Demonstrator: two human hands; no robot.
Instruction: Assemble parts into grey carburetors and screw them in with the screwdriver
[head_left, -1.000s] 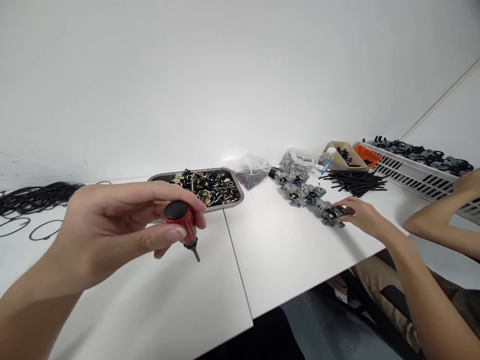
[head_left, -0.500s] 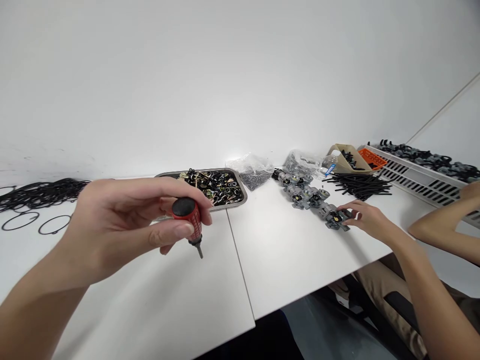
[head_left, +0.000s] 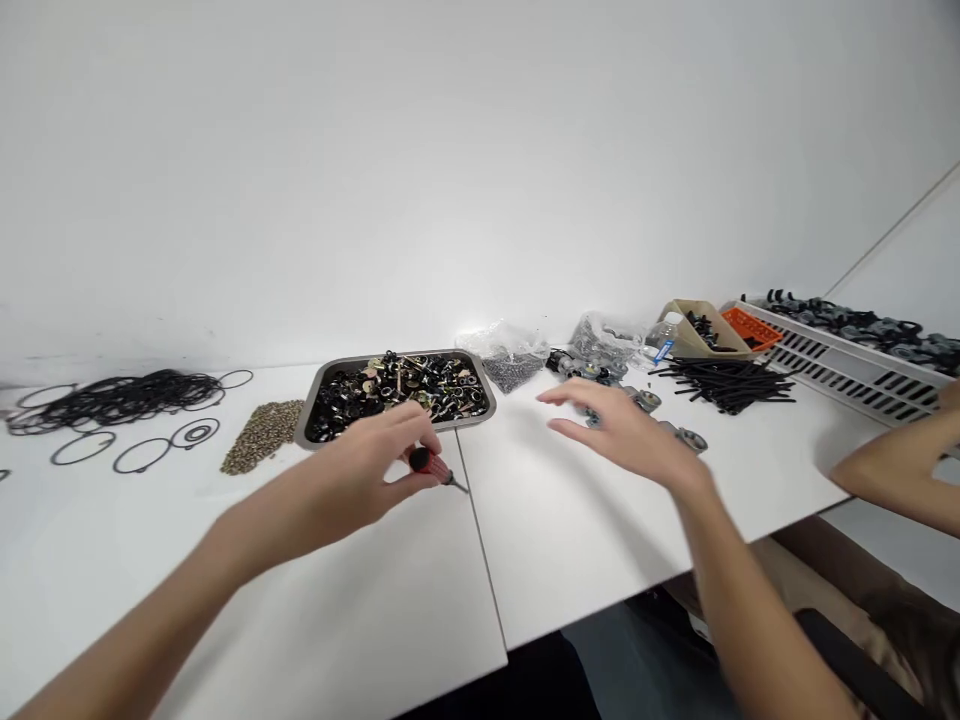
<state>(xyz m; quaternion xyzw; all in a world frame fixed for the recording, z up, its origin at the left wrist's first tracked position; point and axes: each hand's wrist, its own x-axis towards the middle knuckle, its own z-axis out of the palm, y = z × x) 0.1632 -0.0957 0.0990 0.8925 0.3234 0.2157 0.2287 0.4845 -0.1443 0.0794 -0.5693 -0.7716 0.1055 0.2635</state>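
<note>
My left hand (head_left: 352, 468) is closed around the red-and-black handle of a short screwdriver (head_left: 430, 464). The tool's tip points down to the right, close to the seam between the two tabletops. Over the right tabletop, my right hand (head_left: 626, 428) is held with its fingers apart and nothing in them. Behind and beside it lie several grey metal parts (head_left: 688, 437) that look like small carburetors, partly hidden by the hand. In front of the wall, a metal tray (head_left: 491, 405) holds a heap of small black and brass-coloured fittings.
Black rings (head_left: 135, 395) and a pile of small brass-coloured pieces (head_left: 262, 435) lie left. Bags of small parts (head_left: 514, 368), black tubes (head_left: 724, 383), a beige bin (head_left: 686, 318), an orange basket (head_left: 752, 328) and a white crate (head_left: 847, 365) stand right. Another person's arm (head_left: 896, 450) rests at the right edge.
My right hand has come away from the grey part and moved left, its fingers now apart. My left hand has moved lower and farther right with the screwdriver, which is more tilted.
</note>
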